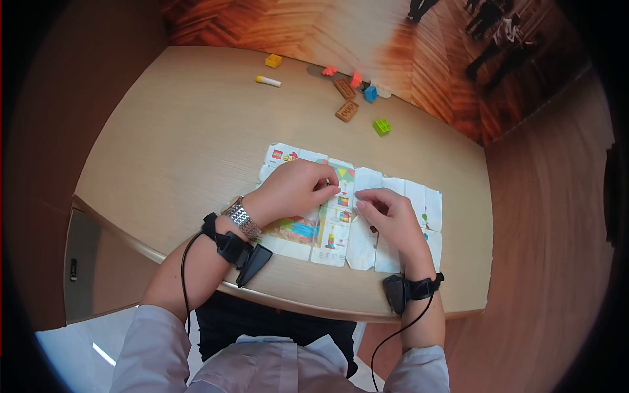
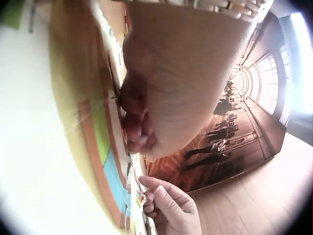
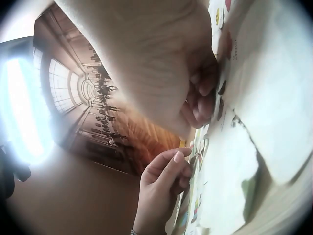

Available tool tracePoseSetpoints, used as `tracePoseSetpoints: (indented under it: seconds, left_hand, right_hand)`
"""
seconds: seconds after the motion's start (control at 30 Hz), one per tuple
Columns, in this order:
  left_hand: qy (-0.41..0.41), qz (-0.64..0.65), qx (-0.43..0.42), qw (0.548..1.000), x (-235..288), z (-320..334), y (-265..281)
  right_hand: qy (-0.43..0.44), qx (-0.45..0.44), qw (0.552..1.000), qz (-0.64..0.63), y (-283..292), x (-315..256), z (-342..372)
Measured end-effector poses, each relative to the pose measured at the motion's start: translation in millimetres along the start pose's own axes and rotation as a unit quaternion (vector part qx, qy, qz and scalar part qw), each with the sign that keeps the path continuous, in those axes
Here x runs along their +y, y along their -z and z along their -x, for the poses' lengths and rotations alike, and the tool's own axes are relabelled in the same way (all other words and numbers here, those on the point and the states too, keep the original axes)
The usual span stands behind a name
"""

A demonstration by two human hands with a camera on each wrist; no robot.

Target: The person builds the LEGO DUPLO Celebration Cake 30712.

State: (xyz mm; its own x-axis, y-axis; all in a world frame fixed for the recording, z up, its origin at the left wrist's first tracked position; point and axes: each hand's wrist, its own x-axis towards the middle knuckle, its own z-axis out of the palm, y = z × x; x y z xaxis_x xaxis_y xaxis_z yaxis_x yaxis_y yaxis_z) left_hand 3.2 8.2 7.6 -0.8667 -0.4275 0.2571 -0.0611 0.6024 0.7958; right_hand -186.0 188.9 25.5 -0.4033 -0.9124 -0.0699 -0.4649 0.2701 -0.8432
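Observation:
A creased, printed instruction sheet [image 1: 301,252] lies spread on the table, with ragged, torn edges along its folds. My left hand [image 1: 295,187] is over the sheet's left part, fingers bent and thumb and index fingertip close together near the small brick pictures. Facing it, my right hand [image 1: 393,219] is over the right part, index finger and thumb reaching toward the middle fold and the other fingers bent under. A narrow gap separates the two hands. In the right wrist view, the left hand's fingertips [image 3: 188,152] are right at the paper.
Toward the back lie a yellow brick [image 1: 274,61], a white stick with a yellow end [image 1: 268,81], two brown bricks [image 1: 347,111], coral-red pieces [image 1: 356,78], a blue brick [image 1: 370,93] and a lime green brick [image 1: 382,126]. A printed panel [image 1: 262,29] stands behind the table [image 1: 164,137].

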Motion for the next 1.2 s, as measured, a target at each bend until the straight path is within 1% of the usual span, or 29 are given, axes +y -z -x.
tracePoseSetpoints:
  seconds: [0.07, 0.3, 0.37, 0.4, 0.47, 0.5, 0.57, 0.6, 0.67, 0.7, 0.77, 0.8, 0.83, 0.87, 0.9, 0.97, 1.0, 1.07, 1.1, 1.17, 1.2]
  left_hand:
    - [0.039, -0.015, -0.029, 0.999, 8.5, 0.1, 3.4]
    - [0.028, -0.034, -0.032, 0.999, 5.8, 1.3, 3.2]
    - [0.013, -0.058, -0.032, 0.998, 5.8, 1.0, 3.2]
    - [0.011, -0.056, -0.030, 0.998, 7.5, 1.1, 4.1]
    - [0.071, -0.028, -0.056, 0.995, 17.2, 0.8, 11.2]
    - [0.070, -0.026, -0.051, 0.996, 15.7, 0.4, 10.9]
    - [0.056, -0.043, -0.052, 0.996, 8.3, 0.2, 7.6]
    - [0.055, -0.042, -0.047, 0.997, 5.9, 1.1, 6.3]
    - [0.024, -0.063, -0.051, 0.996, 2.6, 2.9, 3.0]
    - [0.023, -0.069, -0.060, 0.996, 1.9, 2.6, 2.2]
    - [0.028, -0.066, -0.066, 0.995, 2.5, 0.3, 4.7]
    - [0.035, -0.067, -0.078, 0.994, 3.4, 0.1, 7.4]
    - [0.008, -0.073, -0.063, 0.995, 0.8, 4.2, 2.6]
    - [0.008, -0.074, -0.058, 0.996, 0.2, 5.6, 0.5]
    - [0.009, -0.072, -0.061, 0.995, -0.4, 5.3, 0.2]
    - [0.022, -0.072, -0.076, 0.994, 2.1, 4.6, 2.8]
    - [0.023, -0.075, -0.073, 0.994, 2.4, 4.3, 2.9]
    - [0.012, -0.075, -0.069, 0.995, 0.5, 5.3, 1.2]
    - [-0.003, -0.073, -0.057, 0.996, -1.2, 5.6, 0.0]
    - [0.001, -0.078, -0.057, 0.995, 1.4, 5.7, 1.3]
    - [0.002, -0.081, -0.059, 0.995, 2.2, 5.9, 1.2]
  right_hand:
    - [-0.004, -0.002, 1.000, -0.001, 0.0, -1.0, 0.3]
    - [-0.024, -0.008, 1.000, -0.008, 1.2, -4.4, 0.8]
    - [-0.028, 0.006, 0.998, -0.062, 2.8, -1.4, 1.4]
    - [-0.028, 0.006, 0.998, -0.059, 4.2, -2.1, 3.3]
    - [-0.011, 0.092, 0.988, -0.125, 7.6, -6.2, 4.5]
    - [-0.008, 0.090, 0.989, -0.120, 9.7, -7.1, 1.2]
    - [0.026, 0.158, 0.980, -0.117, 15.0, -4.6, -8.9]
    - [0.029, 0.156, 0.981, -0.113, 19.7, -4.4, -16.6]
    - [0.085, 0.181, 0.978, 0.064, 32.0, -5.3, -40.3]
    - [0.088, 0.180, 0.977, 0.069, 38.3, -6.1, -55.7]
    - [0.150, 0.216, 0.952, 0.159, 51.2, -7.4, -93.9]
    - [0.154, 0.214, 0.951, 0.161, 58.5, -4.7, -114.4]
    - [0.147, 0.223, 0.939, 0.215, 66.4, 0.8, -135.8]
    - [0.142, 0.231, 0.925, 0.267, 72.2, 5.8, -156.4]
    - [0.147, 0.231, 0.924, 0.267, 75.1, 8.4, -174.6]
    - [0.147, 0.227, 0.903, 0.334, 79.3, 15.0, -207.6]
    - [0.151, 0.227, 0.903, 0.332, 81.3, 20.2, -226.7]
    - [0.137, 0.170, 0.921, 0.323, 79.4, 24.1, -257.1]
    - [0.140, 0.168, 0.921, 0.321, 79.0, 28.3, -266.9]
    - [0.127, 0.147, 0.907, 0.373, 72.3, 27.0, -278.5]
    - [0.130, 0.143, 0.909, 0.370, 71.2, 27.4, -283.8]
